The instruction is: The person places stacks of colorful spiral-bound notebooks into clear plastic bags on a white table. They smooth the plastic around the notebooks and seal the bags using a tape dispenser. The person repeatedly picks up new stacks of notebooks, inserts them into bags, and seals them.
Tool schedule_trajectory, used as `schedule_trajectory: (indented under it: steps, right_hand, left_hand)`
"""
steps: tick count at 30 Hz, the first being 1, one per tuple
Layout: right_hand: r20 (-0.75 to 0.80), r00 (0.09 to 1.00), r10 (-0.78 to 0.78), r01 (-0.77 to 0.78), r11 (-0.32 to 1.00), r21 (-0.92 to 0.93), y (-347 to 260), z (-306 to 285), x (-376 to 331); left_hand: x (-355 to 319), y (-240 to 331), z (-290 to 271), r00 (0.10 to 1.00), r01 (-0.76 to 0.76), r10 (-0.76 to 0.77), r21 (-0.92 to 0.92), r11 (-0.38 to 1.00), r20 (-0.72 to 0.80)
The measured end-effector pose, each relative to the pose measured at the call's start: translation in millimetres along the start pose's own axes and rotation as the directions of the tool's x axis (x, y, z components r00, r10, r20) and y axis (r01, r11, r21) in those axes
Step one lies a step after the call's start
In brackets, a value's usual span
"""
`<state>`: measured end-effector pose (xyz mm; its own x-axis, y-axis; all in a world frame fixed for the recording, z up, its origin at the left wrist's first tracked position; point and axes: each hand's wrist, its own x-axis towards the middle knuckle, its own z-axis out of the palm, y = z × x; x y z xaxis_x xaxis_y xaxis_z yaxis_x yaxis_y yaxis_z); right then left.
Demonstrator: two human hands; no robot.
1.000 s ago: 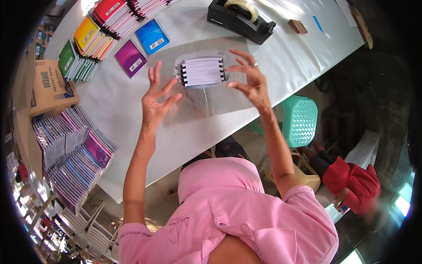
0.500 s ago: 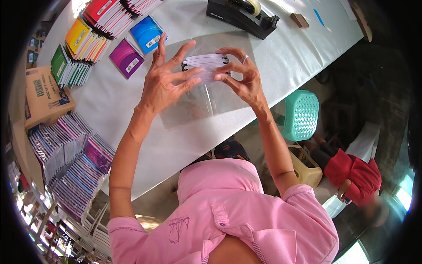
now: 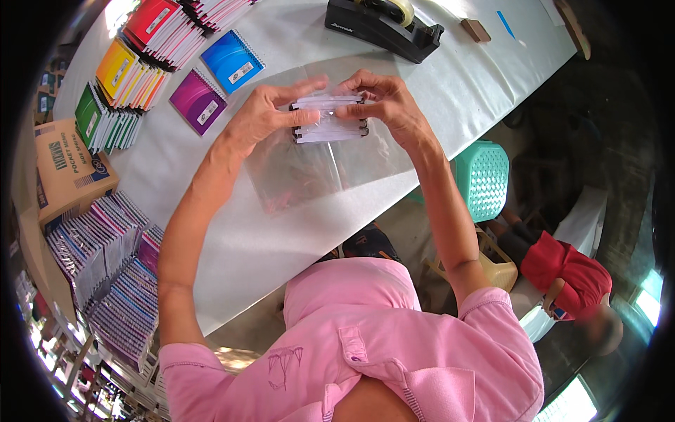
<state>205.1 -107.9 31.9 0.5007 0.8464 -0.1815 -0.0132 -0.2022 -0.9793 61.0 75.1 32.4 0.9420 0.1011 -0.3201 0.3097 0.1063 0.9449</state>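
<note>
A long table (image 3: 232,232) covered in white sheeting is seen from above, running from the lower left to the upper right, with a dim floor beyond its right edge. At the far left a brown cardboard box (image 3: 67,169) is set at the table's edge, and below it rows of wrapped notebook packs (image 3: 105,274) are laid out. Above the box, fanned stacks of green, yellow and red spiral notebooks (image 3: 130,67) are spread, with a purple notebook (image 3: 198,100) and a blue notebook (image 3: 233,60) lying singly just beside them. Toward the middle, the left hand (image 3: 264,116) is raised over the table, its fingers closed on the left end of a small stack of white spiral notebooks (image 3: 329,121), which is held level between both hands above the table. A clear plastic bag (image 3: 316,169) is seen around and below the stack, hanging down to the sheeting. The right hand (image 3: 387,105) is closed on the stack's right end, thumb and fingertips pinching its edge. Behind the hands a black tape dispenser (image 3: 383,27) is placed, with a small brown block (image 3: 476,30) near it. To the right, off the table, a teal plastic basket (image 3: 481,179) is seen, and farther right another person in a red garment (image 3: 566,271).
</note>
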Motion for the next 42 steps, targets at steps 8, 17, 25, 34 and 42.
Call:
schedule_trajectory:
  steps: [8, 17, 25, 34, 42]
  right_hand:
    - [0.032, 0.979, -0.201, 0.201, 0.980, 0.005, -7, 9, -5]
    - [0.416, 0.795, -0.442, 0.598, 0.685, -0.416, -25, -39, 11]
    - [-0.071, 0.996, 0.054, -0.088, 0.734, -0.674, 7, -207, 107]
    - [0.184, 0.983, -0.012, -0.039, 0.962, 0.272, 51, -232, 90]
    - [-0.292, 0.867, -0.403, -0.059, 0.499, -0.865, 65, -220, 57]
  left_hand:
    - [9, 12, -17, 0.946, -0.255, 0.129, 0.432, 0.865, 0.299]
    - [-45, 28, 27, 0.893, -0.256, 0.373, 0.966, -0.037, 0.251]
    - [-41, 28, 39, 0.890, -0.231, 0.395, 0.972, -0.038, 0.227]
    - [-48, 23, 43, 0.901, -0.184, 0.395, 0.983, -0.021, 0.177]
    - [-48, 25, 45, 0.903, -0.171, 0.398, 0.985, -0.010, 0.161]
